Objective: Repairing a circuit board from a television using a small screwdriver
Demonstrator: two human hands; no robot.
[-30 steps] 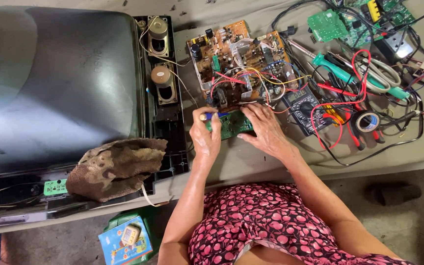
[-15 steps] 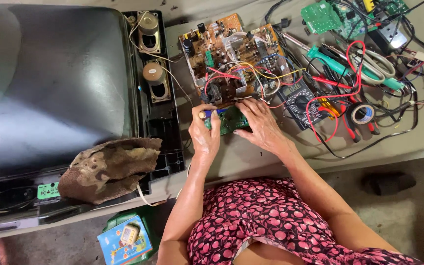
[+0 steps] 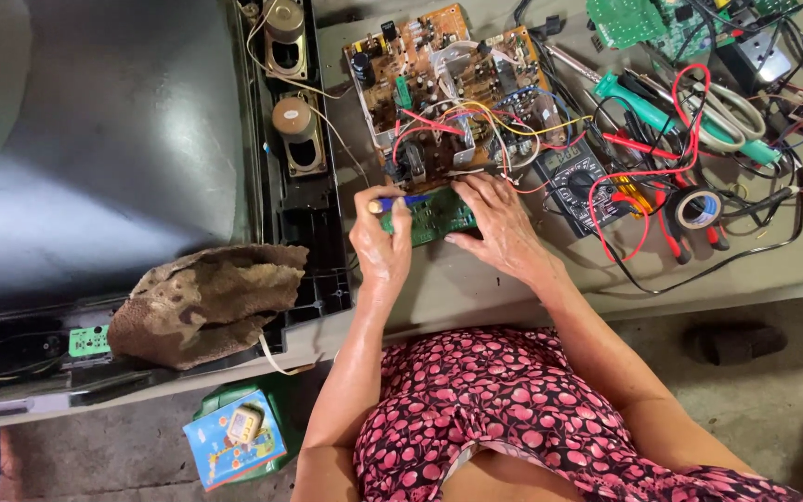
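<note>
Green board (image 3: 440, 216) lies on the worktop (image 3: 513, 288), under the right hand (image 3: 499, 223), grip flat and open. Left hand (image 3: 381, 244) grips a blue-handled tool (image 3: 400, 201) touching the board's edge.

To my left lies the large grey television set (image 3: 95, 139) face-down, two speakers (image 3: 295, 93) along its edge and a crumpled brown rag (image 3: 202, 297) on its lower corner. Ahead of me sits the big brown circuit board (image 3: 439, 88) with red and yellow wires, and to my right — among tangled leads — a multimeter (image 3: 580, 184), a roll of tape (image 3: 697, 208), a teal-handled soldering iron (image 3: 671, 116) and green boards (image 3: 648, 20). Below the bench edge, a small colourful box (image 3: 234, 437).
</note>
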